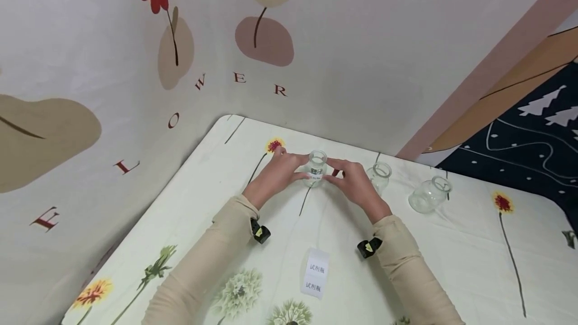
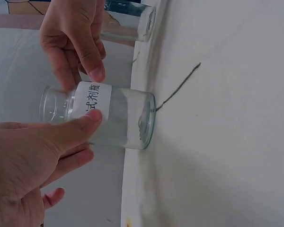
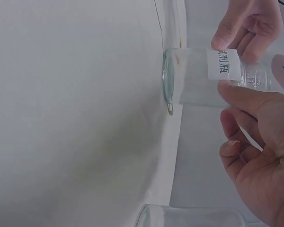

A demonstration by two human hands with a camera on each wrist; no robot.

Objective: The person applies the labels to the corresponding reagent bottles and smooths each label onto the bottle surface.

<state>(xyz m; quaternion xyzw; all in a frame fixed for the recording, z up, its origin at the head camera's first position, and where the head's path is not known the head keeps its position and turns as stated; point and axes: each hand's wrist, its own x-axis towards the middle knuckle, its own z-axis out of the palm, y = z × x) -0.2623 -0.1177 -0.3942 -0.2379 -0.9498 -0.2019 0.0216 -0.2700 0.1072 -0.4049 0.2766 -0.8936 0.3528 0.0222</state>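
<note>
Pinching a glass reagent bottle between left hand and right hand, equally near, with long axis upright and label between both thumbs.

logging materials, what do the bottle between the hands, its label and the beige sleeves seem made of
The bottle looks like glossy clear glass: see-through, greenish at its edges. Its label seems matte white paper, perhaps film: flat, without shine. The beige sleeves look like matte cloth: soft folds, fibre unclear.
</note>
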